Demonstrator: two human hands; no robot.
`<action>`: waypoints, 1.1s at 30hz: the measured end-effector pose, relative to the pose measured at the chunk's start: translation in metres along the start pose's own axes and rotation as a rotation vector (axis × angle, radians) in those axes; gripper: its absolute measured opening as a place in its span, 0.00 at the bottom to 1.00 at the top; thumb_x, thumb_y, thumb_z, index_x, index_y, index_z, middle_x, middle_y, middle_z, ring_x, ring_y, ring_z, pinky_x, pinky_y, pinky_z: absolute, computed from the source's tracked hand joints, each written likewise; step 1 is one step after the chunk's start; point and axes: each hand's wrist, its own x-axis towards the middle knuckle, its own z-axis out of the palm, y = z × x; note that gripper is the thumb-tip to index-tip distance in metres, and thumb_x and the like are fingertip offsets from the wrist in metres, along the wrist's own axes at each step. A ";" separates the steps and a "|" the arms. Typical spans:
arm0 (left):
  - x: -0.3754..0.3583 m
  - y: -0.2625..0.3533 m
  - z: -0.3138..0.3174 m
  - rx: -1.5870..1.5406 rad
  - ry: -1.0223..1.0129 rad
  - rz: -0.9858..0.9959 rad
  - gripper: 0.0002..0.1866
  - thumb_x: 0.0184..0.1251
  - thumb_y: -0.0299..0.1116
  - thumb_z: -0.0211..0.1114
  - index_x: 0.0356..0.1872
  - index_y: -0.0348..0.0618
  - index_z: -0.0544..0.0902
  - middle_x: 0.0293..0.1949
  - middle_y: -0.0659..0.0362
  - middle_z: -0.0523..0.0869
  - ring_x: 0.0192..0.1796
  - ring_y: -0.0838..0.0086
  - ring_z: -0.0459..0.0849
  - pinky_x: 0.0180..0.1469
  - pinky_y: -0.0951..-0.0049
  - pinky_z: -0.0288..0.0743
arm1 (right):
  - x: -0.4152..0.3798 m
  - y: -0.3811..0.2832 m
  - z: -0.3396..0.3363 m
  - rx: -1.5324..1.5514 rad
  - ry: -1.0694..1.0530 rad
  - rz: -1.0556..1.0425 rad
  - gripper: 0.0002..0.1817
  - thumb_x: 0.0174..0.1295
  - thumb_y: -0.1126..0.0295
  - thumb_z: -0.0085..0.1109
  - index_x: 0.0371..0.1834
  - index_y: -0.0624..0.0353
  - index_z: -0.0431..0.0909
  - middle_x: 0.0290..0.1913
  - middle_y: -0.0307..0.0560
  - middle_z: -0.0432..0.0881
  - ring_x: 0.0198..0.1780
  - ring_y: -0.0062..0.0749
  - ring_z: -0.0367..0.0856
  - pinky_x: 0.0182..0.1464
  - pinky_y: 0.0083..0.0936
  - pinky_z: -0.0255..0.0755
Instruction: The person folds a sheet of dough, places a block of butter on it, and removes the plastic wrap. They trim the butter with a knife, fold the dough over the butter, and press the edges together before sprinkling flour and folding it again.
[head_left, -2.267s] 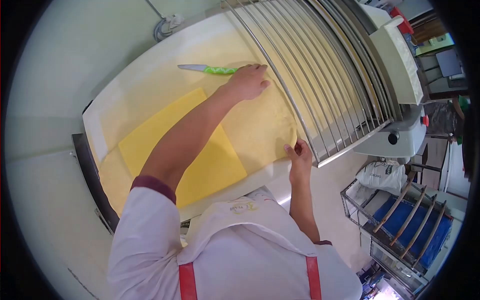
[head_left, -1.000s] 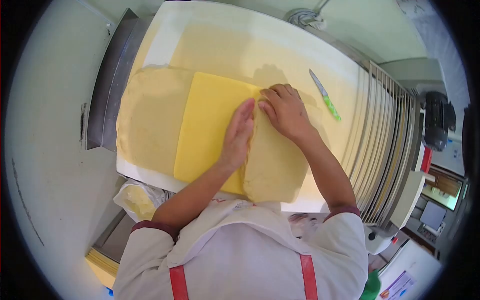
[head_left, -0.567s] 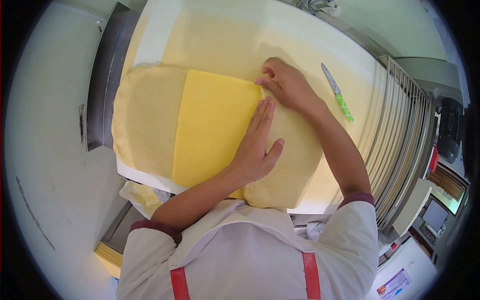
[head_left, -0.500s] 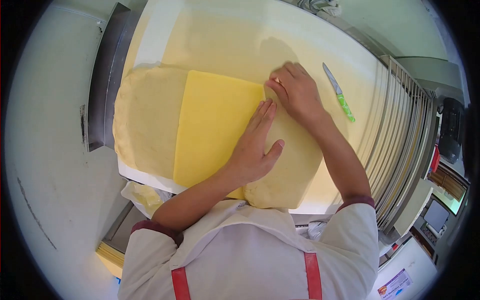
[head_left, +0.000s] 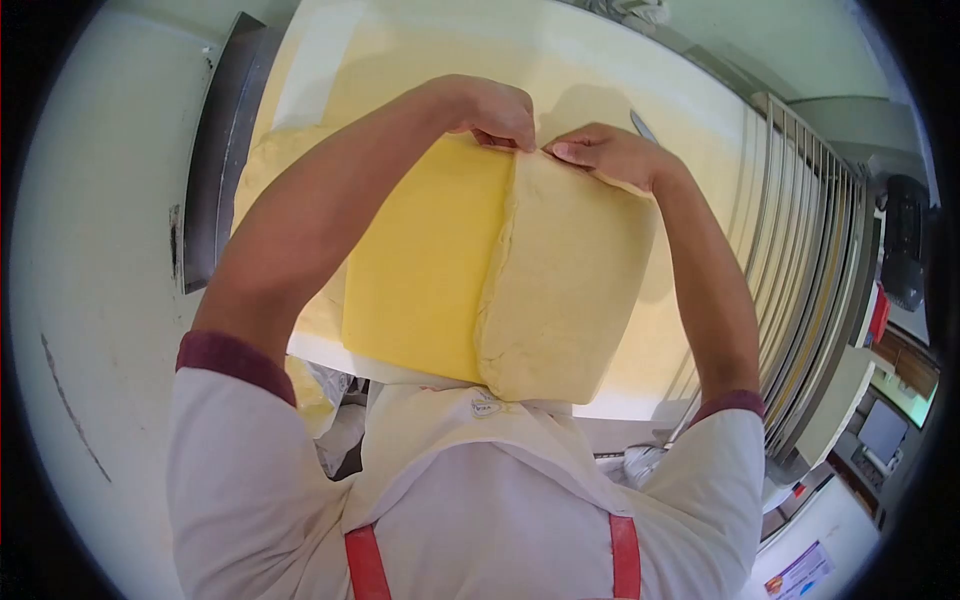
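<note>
A pale sheet of dough [head_left: 575,285] lies on the work table, its right part folded over a flat yellow slab, probably butter [head_left: 425,265]. The fold's rough edge runs down the middle of the slab. At the far corner of this flap, my left hand [head_left: 495,112] is closed, thumb and fingers pinching the dough. Just right of it, my right hand [head_left: 610,157] is closed on the flap's far edge, fingers partly hidden beneath. My left forearm crosses above the slab and hides much of the dough's left part. Beyond my right hand only a knife's blade [head_left: 641,125] shows.
The white table [head_left: 320,75] has a dark metal edge piece [head_left: 225,160] at its left. A metal rack [head_left: 800,270] of bars stands along the right side. A plastic bag with yellow contents [head_left: 313,395] sits below the near edge.
My left hand has moved from lying flat on the slab and flap to the flap's far corner, where it pinches. My right hand has shifted slightly right along the far edge.
</note>
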 end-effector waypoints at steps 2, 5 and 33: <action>-0.015 0.009 0.011 -0.005 0.118 -0.022 0.11 0.64 0.36 0.63 0.38 0.37 0.82 0.27 0.63 0.78 0.34 0.76 0.73 0.39 0.72 0.67 | 0.000 -0.007 -0.004 -0.068 -0.067 0.011 0.17 0.68 0.63 0.55 0.53 0.63 0.80 0.46 0.42 0.83 0.47 0.27 0.78 0.52 0.24 0.70; -0.026 0.015 0.020 0.075 0.245 -0.058 0.11 0.64 0.36 0.64 0.38 0.38 0.83 0.28 0.63 0.79 0.35 0.76 0.73 0.40 0.72 0.67 | 0.007 0.005 -0.002 0.063 -0.051 0.027 0.17 0.67 0.61 0.58 0.51 0.63 0.81 0.41 0.39 0.82 0.42 0.23 0.76 0.48 0.23 0.70; 0.024 0.062 0.066 0.145 0.324 0.187 0.11 0.60 0.36 0.66 0.36 0.38 0.86 0.30 0.59 0.84 0.37 0.73 0.79 0.42 0.71 0.71 | -0.063 0.056 -0.021 0.198 0.136 -0.073 0.24 0.68 0.59 0.57 0.62 0.61 0.75 0.56 0.46 0.80 0.59 0.31 0.74 0.63 0.26 0.65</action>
